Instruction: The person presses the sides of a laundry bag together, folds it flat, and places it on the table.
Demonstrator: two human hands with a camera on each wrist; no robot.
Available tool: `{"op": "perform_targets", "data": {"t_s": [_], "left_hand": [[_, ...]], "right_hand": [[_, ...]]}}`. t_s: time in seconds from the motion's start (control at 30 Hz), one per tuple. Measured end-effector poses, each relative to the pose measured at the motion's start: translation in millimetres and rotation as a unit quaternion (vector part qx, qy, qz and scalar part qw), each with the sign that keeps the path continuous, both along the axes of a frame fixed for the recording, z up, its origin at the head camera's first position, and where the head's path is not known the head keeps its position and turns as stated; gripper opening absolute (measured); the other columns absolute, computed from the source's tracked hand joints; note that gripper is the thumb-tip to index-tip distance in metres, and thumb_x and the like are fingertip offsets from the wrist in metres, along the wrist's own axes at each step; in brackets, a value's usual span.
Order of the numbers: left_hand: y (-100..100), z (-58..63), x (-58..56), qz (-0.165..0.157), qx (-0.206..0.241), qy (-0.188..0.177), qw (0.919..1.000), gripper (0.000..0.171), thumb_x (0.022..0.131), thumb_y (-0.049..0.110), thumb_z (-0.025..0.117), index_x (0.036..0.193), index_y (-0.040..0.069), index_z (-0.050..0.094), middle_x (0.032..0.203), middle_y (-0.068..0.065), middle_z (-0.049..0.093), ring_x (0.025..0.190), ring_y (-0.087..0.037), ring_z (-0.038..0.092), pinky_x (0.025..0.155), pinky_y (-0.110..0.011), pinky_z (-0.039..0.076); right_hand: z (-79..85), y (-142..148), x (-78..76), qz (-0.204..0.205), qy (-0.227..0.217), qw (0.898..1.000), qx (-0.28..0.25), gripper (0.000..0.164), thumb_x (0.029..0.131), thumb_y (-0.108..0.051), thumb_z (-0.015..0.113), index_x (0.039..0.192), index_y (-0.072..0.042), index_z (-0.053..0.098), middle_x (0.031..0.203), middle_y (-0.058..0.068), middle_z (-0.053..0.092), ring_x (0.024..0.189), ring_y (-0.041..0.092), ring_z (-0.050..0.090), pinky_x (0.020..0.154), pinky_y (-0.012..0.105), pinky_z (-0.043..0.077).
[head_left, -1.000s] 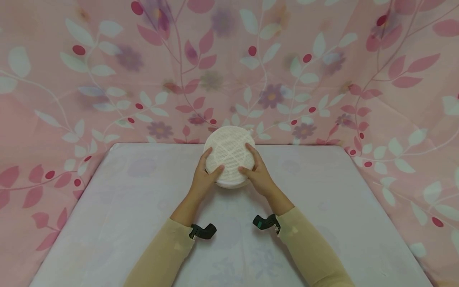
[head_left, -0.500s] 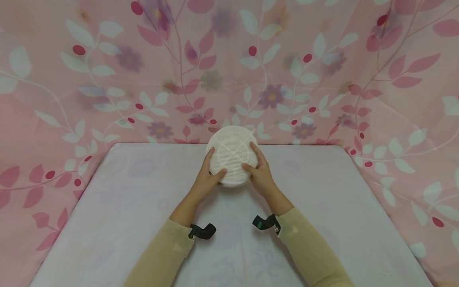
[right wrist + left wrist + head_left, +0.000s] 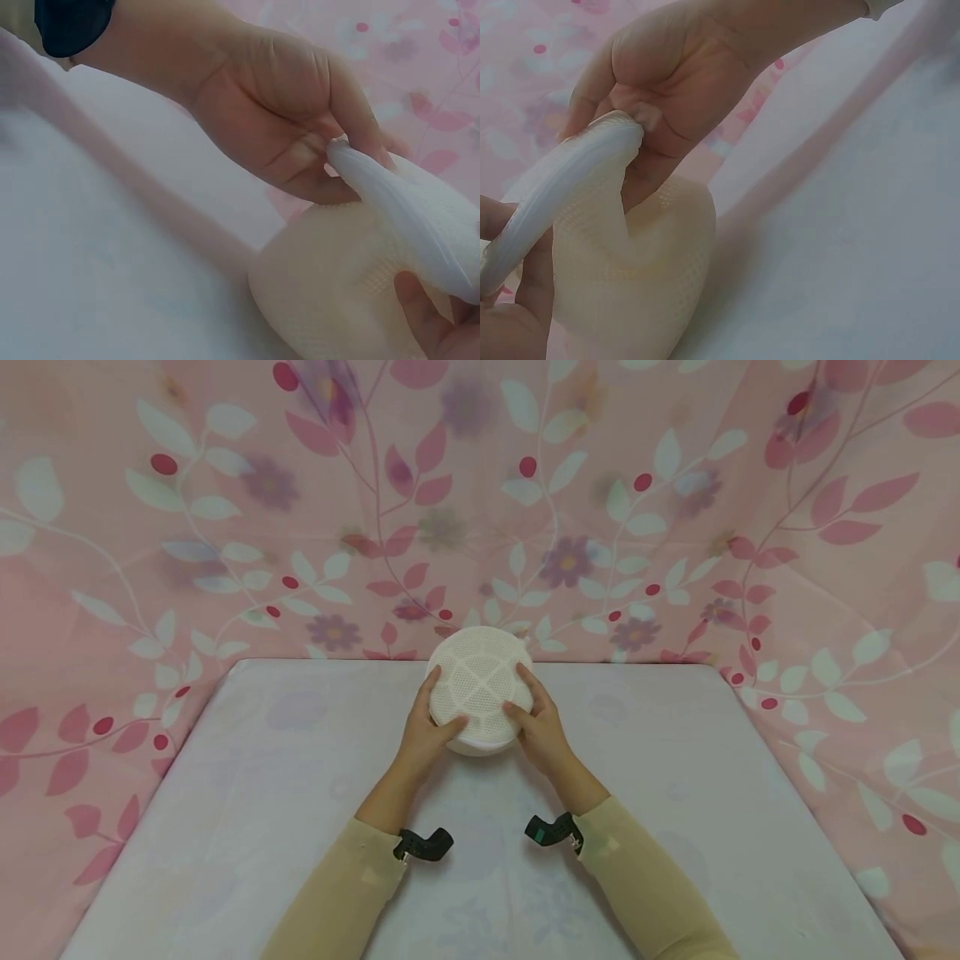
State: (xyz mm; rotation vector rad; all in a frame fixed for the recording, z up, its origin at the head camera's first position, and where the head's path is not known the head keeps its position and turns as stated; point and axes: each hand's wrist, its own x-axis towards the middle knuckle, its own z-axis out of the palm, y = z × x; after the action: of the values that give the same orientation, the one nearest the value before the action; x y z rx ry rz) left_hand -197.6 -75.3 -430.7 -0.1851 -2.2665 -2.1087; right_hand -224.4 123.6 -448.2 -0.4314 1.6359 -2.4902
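A round, cream-white mesh laundry bag (image 3: pixel 480 681) is held up near the table's far edge, its flat face with crossing seams toward the head camera. My left hand (image 3: pixel 427 727) grips its left side, thumb on the face and fingers along the edge. On the right side my right hand (image 3: pixel 543 727) holds it the same way. In the left wrist view a smooth white band (image 3: pixel 562 191) runs along the bag's rim between both hands, and the mesh body (image 3: pixel 641 285) bulges below. The right wrist view shows this band (image 3: pixel 405 214) pinched under my right thumb. The bag's far side is hidden.
A pale cloth covers the table (image 3: pixel 480 860). Behind and at both sides hangs a pink curtain (image 3: pixel 480 510) printed with leaves and flowers. Each wrist, in a beige sleeve (image 3: pixel 341 881), wears a black camera mount (image 3: pixel 425 845).
The bag and both hands shift slightly right by half a second ago, then back left and a little down now. Both hands keep their hold throughout.
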Motion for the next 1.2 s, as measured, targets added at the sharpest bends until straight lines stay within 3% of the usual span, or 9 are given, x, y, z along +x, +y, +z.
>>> {"op": "perform_targets", "data": {"t_s": [0.27,0.4,0.47,0.57,0.67,0.93,1.03,1.2], "left_hand": [[-3.3,1.0,-0.2,-0.013,0.014,0.019,0.9996,0.088,0.078,0.001,0.071,0.147,0.019,0.021,0.151,-0.004,0.019,0.136,-0.017,0.02,0.11,-0.037,0.018],[-4.2,-2.5,-1.0,-0.02,0.013,0.022,0.9995,0.087,0.078,0.006,0.073,0.147,0.022,0.022,0.151,-0.001,0.02,0.135,-0.014,0.02,0.11,-0.036,0.016],[-4.3,-3.9,-1.4,-0.026,0.019,0.023,0.9992,0.087,0.077,0.006,0.073,0.147,0.023,0.023,0.151,0.0,0.02,0.136,-0.014,0.019,0.11,-0.036,0.015],[-4.2,-6.0,-2.2,-0.037,0.035,0.023,0.9984,0.087,0.077,0.005,0.073,0.147,0.024,0.023,0.151,0.0,0.018,0.135,-0.015,0.019,0.11,-0.036,0.015],[-4.0,-3.0,-0.3,-0.048,0.047,0.023,0.9975,0.088,0.078,0.002,0.072,0.147,0.021,0.022,0.152,-0.001,0.017,0.135,-0.016,0.02,0.11,-0.036,0.015],[-4.5,-3.0,0.2,-0.059,0.063,0.001,0.9963,0.088,0.079,0.004,0.071,0.147,0.024,0.02,0.152,0.003,0.015,0.132,-0.017,0.025,0.109,-0.037,0.02],[-4.3,-2.5,0.2,-0.059,0.059,0.005,0.9965,0.087,0.08,0.004,0.07,0.148,0.023,0.019,0.152,0.002,0.015,0.132,-0.018,0.024,0.109,-0.038,0.019],[-4.5,-1.1,0.4,-0.049,0.038,0.02,0.9979,0.084,0.08,0.005,0.069,0.147,0.02,0.021,0.152,0.0,0.017,0.136,-0.016,0.018,0.111,-0.037,0.013]], "right_hand": [[-1.6,2.8,-4.8,-0.038,0.019,0.998,0.051,0.063,0.092,-0.007,0.054,0.144,-0.029,0.027,0.149,-0.001,0.022,0.111,0.023,0.05,0.078,0.03,0.052],[2.9,3.5,-4.4,-0.058,0.005,0.995,0.077,0.063,0.092,-0.009,0.055,0.144,-0.032,0.027,0.149,-0.006,0.019,0.11,0.023,0.049,0.079,0.03,0.051],[7.9,2.6,-2.4,-0.066,0.001,0.993,0.093,0.063,0.093,-0.008,0.054,0.144,-0.031,0.026,0.15,-0.009,0.015,0.12,0.021,0.042,0.09,0.031,0.045],[15.3,1.7,0.6,-0.071,0.005,0.991,0.116,0.066,0.092,-0.005,0.053,0.147,-0.026,0.022,0.152,-0.01,0.01,0.133,0.016,0.023,0.106,0.034,0.027],[18.4,1.9,1.8,-0.071,0.015,0.989,0.126,0.067,0.092,-0.005,0.053,0.148,-0.024,0.02,0.153,-0.01,0.008,0.137,0.011,0.01,0.111,0.036,0.012],[16.5,4.1,1.7,-0.034,0.014,0.994,0.099,0.07,0.093,-0.005,0.051,0.148,-0.026,0.014,0.153,-0.01,0.004,0.134,0.017,0.02,0.107,0.038,0.025],[10.5,5.5,-2.1,-0.032,0.011,0.996,0.088,0.07,0.093,-0.005,0.052,0.148,-0.028,0.016,0.152,-0.009,0.006,0.134,0.017,0.02,0.107,0.032,0.024],[1.6,5.8,-7.5,-0.03,-0.005,0.997,0.071,0.068,0.092,-0.007,0.054,0.145,-0.035,0.022,0.15,-0.01,0.01,0.127,0.02,0.033,0.096,0.026,0.039]]}}
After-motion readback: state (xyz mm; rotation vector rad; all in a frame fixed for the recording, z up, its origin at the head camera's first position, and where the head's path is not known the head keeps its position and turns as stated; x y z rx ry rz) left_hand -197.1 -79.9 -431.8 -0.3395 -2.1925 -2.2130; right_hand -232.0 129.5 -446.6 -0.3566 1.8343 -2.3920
